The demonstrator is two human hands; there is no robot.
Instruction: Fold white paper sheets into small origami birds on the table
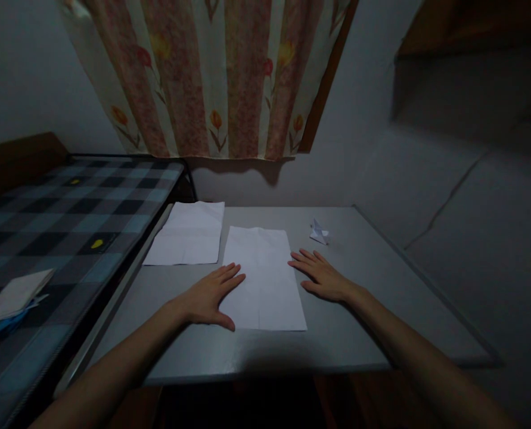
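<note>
A white sheet of paper (265, 286) lies flat in front of me, with faint crease lines across it. My left hand (214, 298) rests over its left edge, palm down, fingers spread. At the sheet's right edge is my right hand (321, 277), also palm down, its fingers apart and the fingertips at the paper's border. Neither hand grips anything. Beyond my right hand stands a small folded white paper figure (319, 232); its exact shape is too small to tell.
More white paper (187, 235) lies at the back left of the grey table (359, 333). A bed with a checked cover (126, 190) adjoins the left side, with a papery item (17, 295) on it. A curtain (216, 77) hangs behind; a wall (484, 238) borders the right.
</note>
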